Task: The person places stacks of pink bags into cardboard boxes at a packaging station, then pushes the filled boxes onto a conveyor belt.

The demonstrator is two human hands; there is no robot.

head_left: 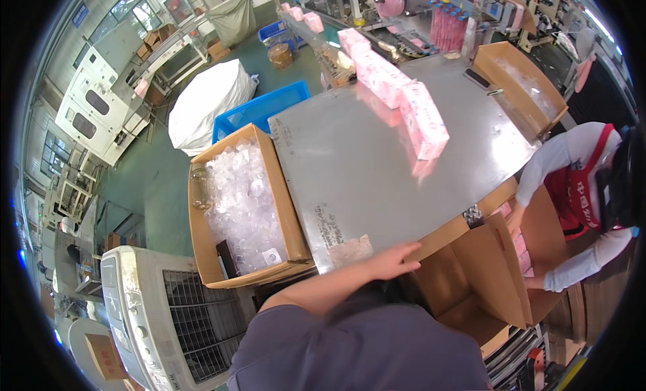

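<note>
My left hand [396, 260] reaches across at the metal table's near edge, fingers stretched out and apart, holding nothing. It is nearest to a flap of an open cardboard box [441, 287], whose visible inside shows bare brown walls. My right hand is out of view. Farther off on the metal table [343, 182] stands a row of pink-and-white wrapped packs [424, 122], end to end, leading back to a conveyor.
At right, a co-worker's hands [535, 282] are at another carton [538, 236] holding pink packs. Left of the table stands a cardboard box [296, 239] of clear plastic pieces. A blue crate [282, 98], a white cooler unit [138, 317] and a phone [476, 78] are also around.
</note>
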